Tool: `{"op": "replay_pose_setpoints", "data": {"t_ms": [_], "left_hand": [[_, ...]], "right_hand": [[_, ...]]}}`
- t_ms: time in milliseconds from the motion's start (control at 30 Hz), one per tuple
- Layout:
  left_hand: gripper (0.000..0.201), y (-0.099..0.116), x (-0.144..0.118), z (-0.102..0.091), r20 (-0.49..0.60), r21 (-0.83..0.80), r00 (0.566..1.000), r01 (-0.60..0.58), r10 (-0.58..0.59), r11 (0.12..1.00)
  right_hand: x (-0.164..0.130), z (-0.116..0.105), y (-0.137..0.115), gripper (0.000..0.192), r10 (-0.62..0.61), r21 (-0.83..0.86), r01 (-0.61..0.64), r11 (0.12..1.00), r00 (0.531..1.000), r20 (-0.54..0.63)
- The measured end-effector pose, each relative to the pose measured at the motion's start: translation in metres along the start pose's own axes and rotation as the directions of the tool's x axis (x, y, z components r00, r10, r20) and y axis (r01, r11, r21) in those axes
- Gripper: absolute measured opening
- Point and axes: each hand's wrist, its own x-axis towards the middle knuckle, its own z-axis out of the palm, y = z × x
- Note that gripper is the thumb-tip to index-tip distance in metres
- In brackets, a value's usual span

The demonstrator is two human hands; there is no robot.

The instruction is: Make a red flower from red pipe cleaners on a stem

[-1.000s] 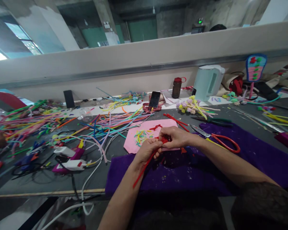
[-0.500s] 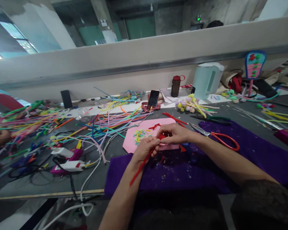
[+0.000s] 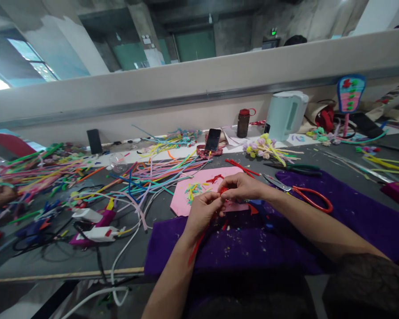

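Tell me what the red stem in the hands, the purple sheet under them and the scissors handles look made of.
Red stem: apparently a fuzzy pipe cleaner, thin and bent where both hands pinch it. Purple sheet: looks like matte felt, flecked with scraps. Scissors handles: probably smooth red plastic, slightly glossy.

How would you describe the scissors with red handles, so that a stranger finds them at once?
Find the purple cloth under the person's arms. On its far edge, beside the right hand, lie the scissors. Their handles are red loops; the pliers behind them have dark green handles.
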Motion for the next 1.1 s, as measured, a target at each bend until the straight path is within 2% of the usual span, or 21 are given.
{"op": "replay_pose_setpoints", "data": {"t_ms": [200, 300, 467, 700, 867, 1100], "left_hand": [[0.027, -0.001, -0.001, 0.003, -0.045, 0.011, 0.999, 0.001, 0.0, 1.0], [0.028, -0.002, 0.0, 0.001, -0.044, 0.009, 0.999, 0.003, -0.002, 1.0], [0.025, -0.002, 0.001, -0.001, -0.068, -0.005, 0.998, 0.017, -0.017, 1.0], [0.021, -0.001, 0.005, -0.005, -0.092, -0.095, 0.994, 0.049, -0.058, 0.994], [0.022, -0.001, 0.006, -0.005, 0.022, -0.216, 0.998, 0.054, -0.051, 0.975], [0.029, -0.006, 0.009, -0.008, 0.163, -0.277, 0.976, 0.186, -0.144, 0.943]], "right_hand": [[0.001, 0.003, 0.003, 0.027, -0.046, -0.008, 0.046, 0.999, 0.999, 0.01], [0.001, 0.003, 0.004, 0.033, -0.024, -0.004, 0.024, 1.0, 1.0, 0.013], [0.002, 0.002, 0.006, 0.045, -0.013, 0.117, 0.013, 0.993, 1.0, -0.005], [0.007, 0.002, 0.013, 0.045, 0.02, 0.247, -0.003, 0.969, 0.998, -0.066], [0.006, 0.003, 0.012, 0.036, -0.005, 0.273, 0.02, 0.962, 0.998, -0.055], [0.006, 0.003, 0.012, 0.024, -0.014, 0.324, 0.012, 0.946, 1.0, 0.004]]}}
